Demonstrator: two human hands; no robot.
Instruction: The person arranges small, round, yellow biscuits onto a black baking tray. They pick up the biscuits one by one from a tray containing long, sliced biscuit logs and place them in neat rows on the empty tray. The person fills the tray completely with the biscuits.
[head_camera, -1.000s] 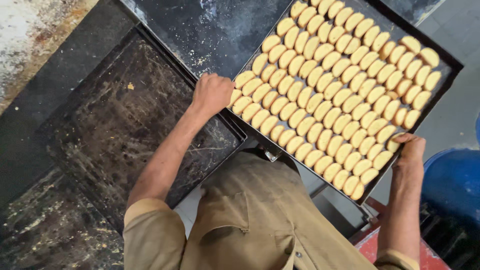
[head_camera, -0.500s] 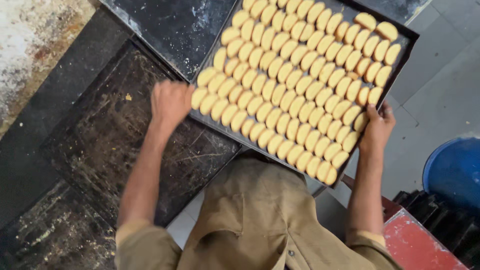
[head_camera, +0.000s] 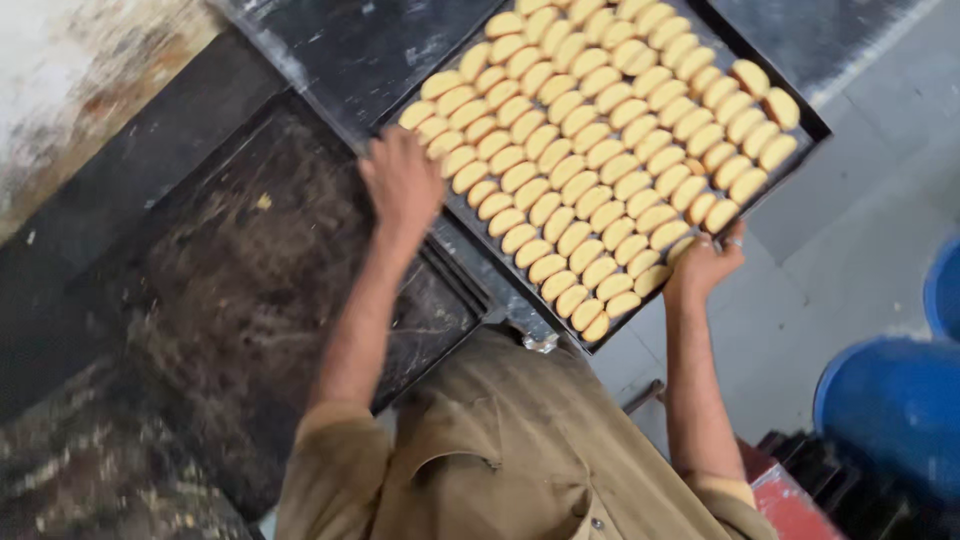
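Nearest the camera was the person's olive-brown short-sleeved shirt (head_camera: 500, 450), and both bare forearms reached up and away from it. The left arm ran almost straight, angled slightly outward, to the left hand (head_camera: 403, 185), which was clamped with curled fingers over the near-left edge of a large dark rectangular metal baking tray (head_camera: 800, 135). The right arm rose nearly straight from the sleeve, and the right hand (head_camera: 703, 265) gripped the tray's near-right edge, thumb up over the rim beside the last biscuits. The tray hung tilted between the two hands, held diagonally, and was packed with close rows of pale golden oval biscuits (head_camera: 600, 150). Under and left of the left hand lay a blackened, greasy empty tray (head_camera: 250, 270) on a dark worktop. Right of the right hand lay grey floor, with a blue round plastic drum (head_camera: 895, 410) further off.
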